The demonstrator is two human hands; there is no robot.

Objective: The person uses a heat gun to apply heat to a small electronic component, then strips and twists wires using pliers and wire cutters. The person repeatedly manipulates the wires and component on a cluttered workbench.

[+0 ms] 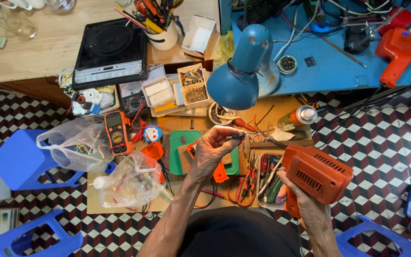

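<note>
The right hand [305, 202] grasps the grip of an orange plastic soldering gun [316, 175], near right. The left hand [213, 148] pinches a small dark metal-ended component [237, 136] against the gun's thin wire tip [269, 141], above a green cutting mat [176, 152], below the blue metal desk lamp [239, 71].

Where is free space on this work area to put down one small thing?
Bare patches: the wooden tabletop left of the black cooktop, and the blue surface between the lamp and the orange tool. The board around the left hand is crowded.
</note>
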